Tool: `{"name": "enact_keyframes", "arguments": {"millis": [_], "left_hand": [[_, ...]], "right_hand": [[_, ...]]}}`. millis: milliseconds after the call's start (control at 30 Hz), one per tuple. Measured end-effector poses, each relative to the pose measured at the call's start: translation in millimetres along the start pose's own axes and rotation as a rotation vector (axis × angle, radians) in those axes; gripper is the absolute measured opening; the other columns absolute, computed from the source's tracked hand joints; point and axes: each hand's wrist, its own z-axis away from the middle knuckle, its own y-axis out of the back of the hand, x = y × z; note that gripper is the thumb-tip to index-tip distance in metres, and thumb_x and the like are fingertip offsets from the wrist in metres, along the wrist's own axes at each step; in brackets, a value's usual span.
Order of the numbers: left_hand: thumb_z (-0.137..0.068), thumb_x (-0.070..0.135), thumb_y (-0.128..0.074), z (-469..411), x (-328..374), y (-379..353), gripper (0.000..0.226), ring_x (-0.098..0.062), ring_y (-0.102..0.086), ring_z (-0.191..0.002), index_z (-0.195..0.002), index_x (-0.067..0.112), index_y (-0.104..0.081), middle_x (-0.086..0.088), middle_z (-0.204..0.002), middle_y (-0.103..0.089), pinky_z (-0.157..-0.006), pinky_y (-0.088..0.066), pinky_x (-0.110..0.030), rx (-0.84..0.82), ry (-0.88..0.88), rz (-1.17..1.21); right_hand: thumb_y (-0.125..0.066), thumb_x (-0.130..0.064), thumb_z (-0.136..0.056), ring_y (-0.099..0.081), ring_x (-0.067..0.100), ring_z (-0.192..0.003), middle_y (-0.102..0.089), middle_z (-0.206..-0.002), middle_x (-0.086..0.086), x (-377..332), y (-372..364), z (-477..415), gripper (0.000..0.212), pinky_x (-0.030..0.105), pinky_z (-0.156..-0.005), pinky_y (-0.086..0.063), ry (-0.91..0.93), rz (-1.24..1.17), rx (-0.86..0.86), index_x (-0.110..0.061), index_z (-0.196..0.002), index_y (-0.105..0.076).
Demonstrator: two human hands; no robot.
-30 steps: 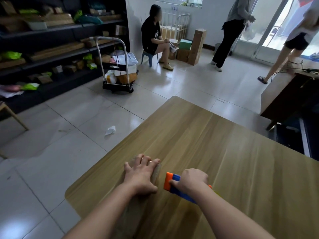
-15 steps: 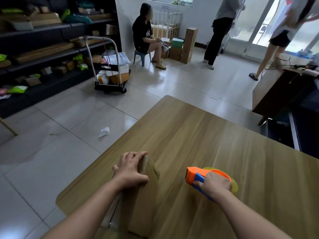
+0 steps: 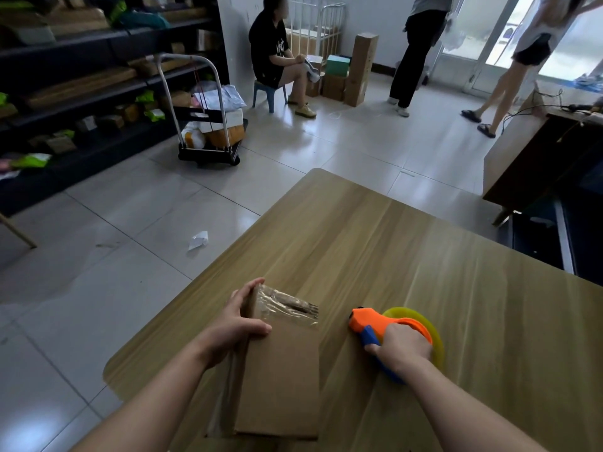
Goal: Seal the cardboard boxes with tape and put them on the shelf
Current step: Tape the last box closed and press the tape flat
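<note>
The box [image 3: 280, 380] lies flat at the bench's [image 3: 424, 256] near left, with clear tape [image 3: 287, 309] across its far end. The left grip [image 3: 238, 324] clasps its far left edge, thumb on top. Just right of the box and apart from it, the right grip [image 3: 401, 349] is clenched round the dispenser [image 3: 365, 321]. Farther off stand a cart [image 3: 212, 135] and the shelf [image 3: 81, 93].

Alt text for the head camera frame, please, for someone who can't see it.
At a wooden table, the left hand grips a flat cardboard box with clear tape across its far end; the right hand holds an orange tape dispenser to its right. Beyond are dark shelves of parcels, a loaded cart and three people.
</note>
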Motion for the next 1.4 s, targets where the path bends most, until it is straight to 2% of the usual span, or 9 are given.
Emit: {"name": "enact_keyframes", "arguments": {"millis": [267,433,567,800,933,1033,1167,1233,1400], "left_hand": [[-0.043,0.025,-0.083,-3.5,-2.5,0.4,0.088,-0.035,-0.05,-0.118,-0.119,0.059,-0.051,-0.004,-0.137,-0.036,-0.09,-0.054,-0.05,-0.014,0.001,0.051],[-0.044,0.024,-0.083,-4.2,-2.9,1.1,0.089,-0.036,-0.049,-0.118,-0.119,0.058,-0.051,-0.006,-0.137,-0.035,-0.088,-0.055,-0.05,-0.042,0.004,0.085],[-0.043,0.023,-0.083,-1.9,-1.2,1.2,0.09,-0.035,-0.05,-0.118,-0.12,0.057,-0.052,-0.006,-0.137,-0.036,-0.088,-0.055,-0.048,-0.044,-0.006,0.099],[-0.047,0.006,-0.078,13.7,7.0,3.4,0.097,-0.023,-0.059,-0.104,-0.134,0.033,-0.043,0.001,-0.125,-0.048,-0.076,-0.057,-0.027,-0.037,-0.041,0.177],[-0.053,0.001,-0.073,19.1,-0.3,14.4,0.092,-0.023,-0.058,-0.107,-0.133,0.031,-0.041,-0.003,-0.125,-0.049,-0.081,-0.056,-0.028,-0.015,0.014,0.221],[-0.048,0.016,-0.083,21.4,-11.5,26.6,0.097,-0.023,-0.056,-0.113,-0.134,0.033,-0.04,-0.001,-0.128,-0.048,-0.082,-0.054,-0.027,-0.038,0.077,0.203],[-0.082,0.049,-0.065,12.2,-18.4,28.9,0.048,-0.018,-0.06,-0.1,-0.119,0.02,-0.056,-0.003,-0.115,-0.06,-0.078,-0.051,-0.029,0.163,0.224,0.019],[-0.087,0.059,-0.051,0.9,-23.4,27.8,0.046,-0.019,-0.061,-0.096,-0.104,0.018,-0.062,-0.005,-0.106,-0.066,-0.087,-0.05,-0.037,0.316,0.242,-0.19],[-0.096,0.048,-0.034,-11.1,-20.5,17.0,0.039,-0.019,-0.062,-0.1,-0.115,0.024,-0.058,0.003,-0.109,-0.067,-0.092,-0.047,-0.038,0.502,0.039,-0.988]], "right_hand": [[-0.061,-0.074,-0.076,-0.065,0.015,-0.093,-0.059,-0.088,-0.006,3.0,8.2,-1.9,0.052,0.026,-0.06,-0.039,0.028,0.064,-0.022,-0.024,-0.088,-0.056],[-0.049,-0.075,-0.084,-0.064,0.017,-0.107,-0.068,-0.112,-0.004,-8.3,28.6,3.9,0.059,0.031,-0.083,-0.042,0.069,0.209,0.123,-0.024,-0.112,-0.059],[-0.04,-0.067,-0.093,-0.063,0.025,-0.11,-0.067,-0.116,0.005,-36.9,42.5,5.7,0.058,0.036,-0.083,-0.048,0.225,-0.025,0.183,-0.016,-0.118,-0.052],[-0.035,-0.05,-0.101,-0.052,0.03,-0.12,-0.061,-0.121,0.011,-111.4,42.5,9.0,0.046,0.039,-0.097,-0.043,0.448,-0.425,0.023,-0.015,-0.116,-0.061],[-0.029,-0.047,-0.103,-0.052,0.03,-0.12,-0.062,-0.122,0.011,-132.1,28.3,8.9,0.046,0.041,-0.098,-0.042,0.487,-0.422,-0.074,-0.017,-0.113,-0.062],[-0.03,-0.048,-0.102,-0.055,0.029,-0.113,-0.064,-0.115,0.008,-138.6,23.6,14.8,0.042,0.042,-0.092,-0.045,0.529,-0.376,-0.063,-0.02,-0.108,-0.06],[-0.03,-0.052,-0.102,-0.055,0.029,-0.111,-0.064,-0.114,0.009,-147.8,23.6,24.5,0.046,0.04,-0.089,-0.045,0.624,-0.236,-0.013,-0.018,-0.111,-0.061],[-0.028,-0.051,-0.102,-0.056,0.03,-0.112,-0.065,-0.114,0.01,-153.2,22.4,26.3,0.049,0.04,-0.09,-0.046,0.626,-0.224,0.012,-0.016,-0.11,-0.062],[-0.024,-0.049,-0.104,-0.06,0.031,-0.105,-0.068,-0.109,0.012,-163.3,25.0,23.1,0.054,0.041,-0.086,-0.047,0.605,-0.197,0.086,-0.013,-0.106,-0.064]]}}
